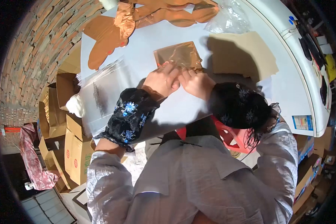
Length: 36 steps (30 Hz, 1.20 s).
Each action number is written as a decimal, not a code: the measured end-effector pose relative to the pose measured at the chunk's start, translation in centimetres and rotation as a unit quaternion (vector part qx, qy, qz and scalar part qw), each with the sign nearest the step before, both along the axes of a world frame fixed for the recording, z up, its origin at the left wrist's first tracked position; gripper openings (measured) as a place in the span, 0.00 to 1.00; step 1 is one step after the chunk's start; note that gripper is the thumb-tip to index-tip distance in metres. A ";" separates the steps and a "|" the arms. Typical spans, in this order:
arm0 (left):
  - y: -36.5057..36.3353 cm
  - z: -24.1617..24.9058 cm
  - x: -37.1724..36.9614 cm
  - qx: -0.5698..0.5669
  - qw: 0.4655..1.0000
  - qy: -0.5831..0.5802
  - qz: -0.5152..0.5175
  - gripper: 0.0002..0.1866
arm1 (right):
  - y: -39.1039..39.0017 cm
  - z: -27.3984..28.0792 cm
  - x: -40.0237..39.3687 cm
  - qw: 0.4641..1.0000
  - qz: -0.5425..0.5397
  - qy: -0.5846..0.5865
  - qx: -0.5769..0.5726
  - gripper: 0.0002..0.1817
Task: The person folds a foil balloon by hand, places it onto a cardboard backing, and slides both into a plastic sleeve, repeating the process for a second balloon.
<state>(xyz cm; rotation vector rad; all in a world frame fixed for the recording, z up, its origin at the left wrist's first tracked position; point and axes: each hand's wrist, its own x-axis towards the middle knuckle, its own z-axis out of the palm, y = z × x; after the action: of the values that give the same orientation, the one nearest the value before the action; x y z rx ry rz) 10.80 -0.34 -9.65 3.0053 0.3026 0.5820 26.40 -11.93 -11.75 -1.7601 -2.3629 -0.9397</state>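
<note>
A copper-coloured rectangular packet (175, 54) with shiny clear film over it lies on the white tabletop (145, 44). My left hand (160, 81) has its fingers curled closed at the packet's near edge. Close beside it, my right hand (196, 83) is also closed, pinching the near right edge of the film. The two hands almost touch, and the fingertips are partly hidden. To the left of my left hand lies a stack of clear plastic bags (104, 89). Past my right hand is a sheet of brown cardboard (242, 52), partly in shadow.
Copper-coloured foil pieces (112, 33) spread over the table's far left and back edge. Crumpled clear plastic (229, 18) sits at the back right. Open cardboard boxes (76, 149) stand on the floor at left, by a brick wall (44, 48). A red plastic stool (235, 138) is under the table's near edge.
</note>
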 end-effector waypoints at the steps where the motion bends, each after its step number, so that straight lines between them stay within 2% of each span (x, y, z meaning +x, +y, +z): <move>1: 0.2 -0.1 0.1 0.017 0.999 -0.032 -0.022 0.14 | 0.3 0.0 0.1 1.000 0.006 0.005 0.005 0.04; 4: 0.4 0.4 0.1 -0.009 0.999 -0.002 -0.036 0.11 | 1.0 -0.3 0.3 1.000 0.020 0.013 0.017 0.03; 6: 1.1 -0.3 0.4 0.033 0.996 -0.040 -0.069 0.10 | 1.1 -0.4 0.3 0.999 0.028 0.012 0.022 0.04; 7: 1.4 -0.5 0.3 0.054 0.993 -0.058 -0.084 0.10 | 1.0 -0.5 0.3 0.997 0.033 0.066 0.029 0.04; 9: 1.6 -0.1 0.2 0.036 0.997 -0.005 -0.065 0.10 | 0.9 -0.3 0.2 0.983 0.041 0.171 0.043 0.05; 12: 1.7 1.0 0.1 0.008 0.998 0.035 -0.060 0.10 | 0.6 0.2 -0.3 0.977 0.021 0.207 0.051 0.04; 15: 1.8 1.1 -0.1 -0.011 0.998 0.017 -0.064 0.10 | 1.4 0.9 -0.7 0.978 -0.027 0.195 0.062 0.03; 18: 2.3 0.6 -0.1 -0.021 0.998 0.010 -0.061 0.10 | 3.0 -0.8 -0.7 0.981 -0.036 0.112 0.157 0.03; 22: 2.2 1.2 -0.4 -0.065 0.995 0.070 -0.038 0.11 | 2.9 -1.6 -0.9 0.979 -0.068 0.170 0.094 0.04; 25: 2.3 3.7 -1.2 -0.272 0.961 -0.025 -0.043 0.14 | 3.5 -1.3 0.7 0.959 -0.081 0.269 0.046 0.06; 27: 3.6 3.3 -1.0 -0.334 0.918 -0.212 0.029 0.17 | 3.0 0.5 3.1 0.932 -0.128 0.339 -0.028 0.09; 28: 4.1 2.8 -0.8 -0.360 0.880 -0.302 0.063 0.18 | 2.2 1.6 4.0 0.896 -0.150 0.419 0.004 0.08; 29: 4.5 2.4 -0.7 -0.437 0.830 -0.338 0.079 0.16 | 1.1 3.9 4.4 0.852 -0.171 0.494 0.036 0.08; 30: 4.4 2.1 -0.6 -0.479 0.810 -0.325 0.092 0.16 | 0.0 5.3 5.1 0.801 -0.191 0.563 0.070 0.08; 32: 3.8 1.3 0.2 -0.561 0.767 -0.291 0.111 0.15 | -2.2 5.1 7.5 0.750 -0.106 0.626 0.186 0.08; 33: 3.3 0.3 1.3 -0.567 0.755 -0.318 0.088 0.13 | -3.5 4.5 8.9 0.717 -0.064 0.650 0.243 0.08; 36: 1.1 -1.6 4.3 -0.594 0.753 -0.276 0.063 0.13 | -8.0 1.6 13.2 0.451 -0.103 0.863 0.201 0.09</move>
<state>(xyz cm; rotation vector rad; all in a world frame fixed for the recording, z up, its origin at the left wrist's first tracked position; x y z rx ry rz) 15.06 0.79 -11.21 1.5126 0.5495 0.8180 39.57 -19.91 -10.12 -1.2931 -0.4447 0.4324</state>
